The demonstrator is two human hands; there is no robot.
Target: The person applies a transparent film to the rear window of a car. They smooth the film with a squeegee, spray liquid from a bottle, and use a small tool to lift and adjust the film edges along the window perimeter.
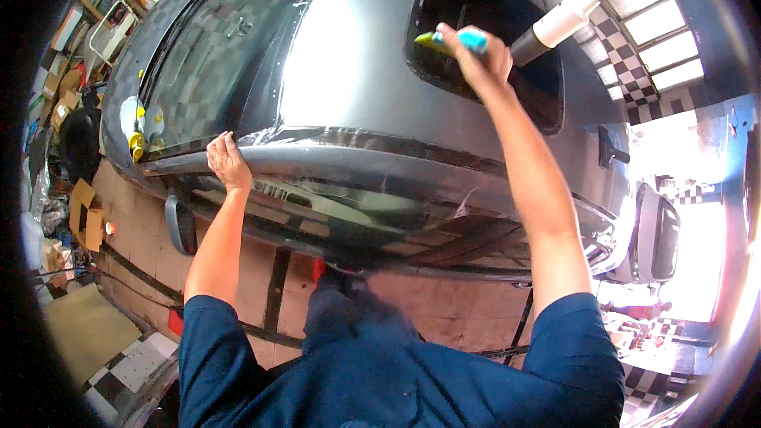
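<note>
The left hand [227, 160] is laid on the roof edge of the grey car [357, 71], just above the side window; its fingers are bent loosely over the rail, and nothing is gripped in it, so it seems to be used only as a support. Farther out, the right hand [478, 51] is stretched over the roof to the edge of the open sunroof [491, 40], and it is closed around a small tool [456, 38] with a blue body and a yellow-green tip, probably a squeegee or scraper. The tip is pointed to the left along the sunroof border, and it cannot be told if it is touching the paint. To do this stroke well, the tool should be kept flat and low, pressed evenly, and drawn in one direction, while the body is steadied by the supporting hand. Just beside the right hand a bottle [555, 25] with a white upper part and a dark lower part is seen near the opening. Beyond the car, a checkered wall and bright windows are visible.
</note>
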